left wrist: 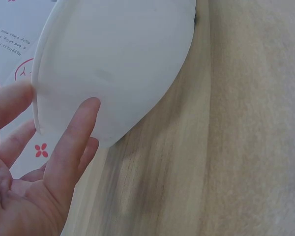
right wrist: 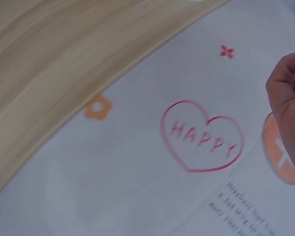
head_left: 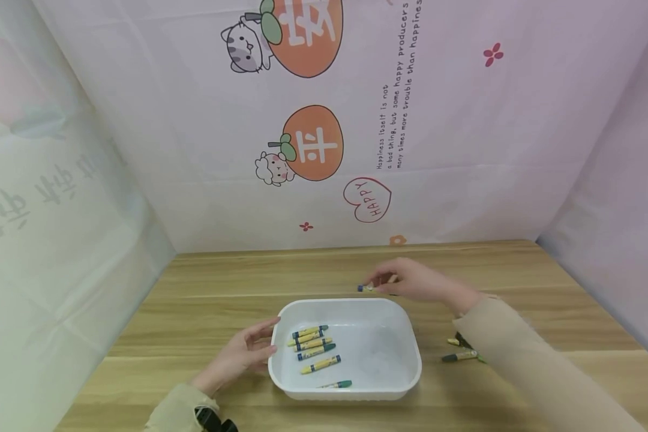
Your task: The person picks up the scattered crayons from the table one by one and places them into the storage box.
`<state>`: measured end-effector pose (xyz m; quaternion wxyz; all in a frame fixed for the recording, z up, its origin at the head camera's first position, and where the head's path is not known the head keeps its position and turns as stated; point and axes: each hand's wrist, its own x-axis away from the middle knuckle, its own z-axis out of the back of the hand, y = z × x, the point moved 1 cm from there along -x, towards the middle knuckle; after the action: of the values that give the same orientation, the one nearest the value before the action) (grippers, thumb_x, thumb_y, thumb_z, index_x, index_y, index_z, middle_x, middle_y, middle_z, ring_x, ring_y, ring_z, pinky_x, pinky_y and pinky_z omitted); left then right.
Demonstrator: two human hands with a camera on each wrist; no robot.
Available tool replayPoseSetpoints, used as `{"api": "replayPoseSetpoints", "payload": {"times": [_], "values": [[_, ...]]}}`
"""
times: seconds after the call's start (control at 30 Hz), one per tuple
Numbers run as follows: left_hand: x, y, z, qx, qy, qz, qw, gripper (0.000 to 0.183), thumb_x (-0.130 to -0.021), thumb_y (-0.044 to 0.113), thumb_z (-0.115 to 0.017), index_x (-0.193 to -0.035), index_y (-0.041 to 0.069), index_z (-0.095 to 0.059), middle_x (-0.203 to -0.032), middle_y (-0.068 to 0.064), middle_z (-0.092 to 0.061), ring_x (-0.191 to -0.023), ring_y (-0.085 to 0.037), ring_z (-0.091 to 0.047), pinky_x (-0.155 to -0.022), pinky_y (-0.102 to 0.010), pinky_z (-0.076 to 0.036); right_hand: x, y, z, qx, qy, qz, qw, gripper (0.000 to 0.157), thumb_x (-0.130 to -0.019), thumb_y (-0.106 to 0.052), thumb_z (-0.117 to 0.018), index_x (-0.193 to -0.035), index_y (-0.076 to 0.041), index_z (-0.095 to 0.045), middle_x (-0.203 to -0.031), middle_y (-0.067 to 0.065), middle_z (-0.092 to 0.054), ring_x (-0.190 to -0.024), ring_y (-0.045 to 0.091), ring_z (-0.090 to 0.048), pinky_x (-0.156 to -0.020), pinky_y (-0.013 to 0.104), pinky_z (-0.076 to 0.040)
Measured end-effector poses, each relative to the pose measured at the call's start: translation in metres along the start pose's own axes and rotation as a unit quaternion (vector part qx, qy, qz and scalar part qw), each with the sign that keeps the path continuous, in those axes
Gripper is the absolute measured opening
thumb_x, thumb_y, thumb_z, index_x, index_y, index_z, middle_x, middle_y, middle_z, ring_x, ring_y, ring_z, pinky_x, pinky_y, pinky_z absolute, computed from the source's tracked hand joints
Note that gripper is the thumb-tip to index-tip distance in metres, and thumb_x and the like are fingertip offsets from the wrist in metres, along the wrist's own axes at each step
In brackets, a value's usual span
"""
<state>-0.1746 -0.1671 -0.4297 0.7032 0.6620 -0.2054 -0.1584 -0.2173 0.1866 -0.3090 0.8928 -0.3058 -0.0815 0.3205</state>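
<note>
A white plastic basin [head_left: 375, 354] sits on the wooden table with several yellow-wrapped crayons [head_left: 315, 343] lying in its left half. My left hand [head_left: 245, 351] is at the basin's left side; in the left wrist view its fairly straight fingers [left wrist: 71, 137] touch the rim and outer wall. Beyond the basin's far edge, my right hand [head_left: 405, 279] pinches a crayon [head_left: 364, 288] whose dark blue end sticks out to the left. Only part of the right hand [right wrist: 290, 98] shows at the right edge of the right wrist view, where the crayon is hidden.
Right of the basin, more crayons [head_left: 459, 356] lie on the table, partly covered by the right sleeve [head_left: 524, 354]. A printed white cloth [head_left: 453, 150] hangs behind the table [head_left: 221, 282], with further cloth at both sides.
</note>
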Motion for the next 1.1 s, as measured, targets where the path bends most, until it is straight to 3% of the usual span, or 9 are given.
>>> {"api": "replayPoseSetpoints", "payload": {"times": [0.17,0.4,0.7,1.1], "values": [[0.000,0.000,0.000,0.000,-0.001,0.000,1.0000,0.068,-0.091,0.009,-0.061,-0.147,-0.005,-0.022,-0.143,-0.038,-0.027,-0.123,-0.043,-0.048,-0.086,-0.048,-0.056,-0.023,-0.028,-0.015,-0.002,-0.022,0.029,0.999,0.020,-0.091,-0.009,-0.061,-0.109,-0.015,-0.069,-0.090,-0.005,-0.064,-0.085,0.010,-0.057,-0.080,0.024,-0.055],[0.000,-0.001,0.001,0.005,0.003,-0.001,1.0000,0.068,-0.092,0.008,-0.060,-0.147,-0.004,-0.022,-0.144,-0.038,-0.026,-0.125,-0.044,-0.046,-0.087,-0.048,-0.055,-0.050,-0.050,-0.044,-0.007,-0.050,0.026,0.998,0.020,-0.091,-0.010,-0.062,-0.108,-0.016,-0.070,-0.092,-0.007,-0.064,-0.088,0.010,-0.056,-0.079,0.023,-0.053],[-0.001,0.000,0.000,0.001,-0.003,0.000,1.0000,0.068,-0.092,0.009,-0.059,-0.147,-0.003,-0.021,-0.144,-0.038,-0.026,-0.125,-0.046,-0.045,-0.086,-0.047,-0.056,-0.069,-0.045,-0.086,0.004,-0.101,0.004,0.995,0.019,-0.090,-0.010,-0.064,-0.105,-0.019,-0.071,-0.085,-0.009,-0.059,-0.085,0.008,-0.054,-0.074,0.019,-0.049],[-0.001,-0.002,0.000,0.008,-0.004,-0.002,1.0000,0.070,-0.091,0.008,-0.060,-0.147,-0.005,-0.021,-0.144,-0.038,-0.025,-0.123,-0.044,-0.047,-0.085,-0.048,-0.056,-0.072,-0.031,-0.119,0.023,-0.129,-0.008,0.991,0.016,-0.087,-0.010,-0.067,-0.100,-0.017,-0.072,-0.079,-0.009,-0.058,-0.073,0.003,-0.050,-0.066,0.015,-0.046]]}}
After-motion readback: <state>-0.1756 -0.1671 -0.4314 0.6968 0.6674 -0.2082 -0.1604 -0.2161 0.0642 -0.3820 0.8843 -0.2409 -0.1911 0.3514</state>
